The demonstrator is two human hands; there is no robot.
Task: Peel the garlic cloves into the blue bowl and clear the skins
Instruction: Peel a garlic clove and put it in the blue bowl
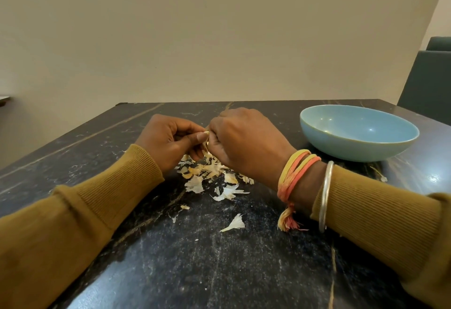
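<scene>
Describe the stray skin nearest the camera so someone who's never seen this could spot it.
On the dark table, left of the bowl, a pile of skins lies under the left hand and right hand, which pinch a clove. The stray skin lies nearer the viewer, between the forearms. It is white, fan-shaped and apart from the pile.

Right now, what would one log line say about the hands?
left grip: pinches garlic clove | right grip: holds same clove | blue bowl: no cloves seen | skins: scattered on table
</scene>
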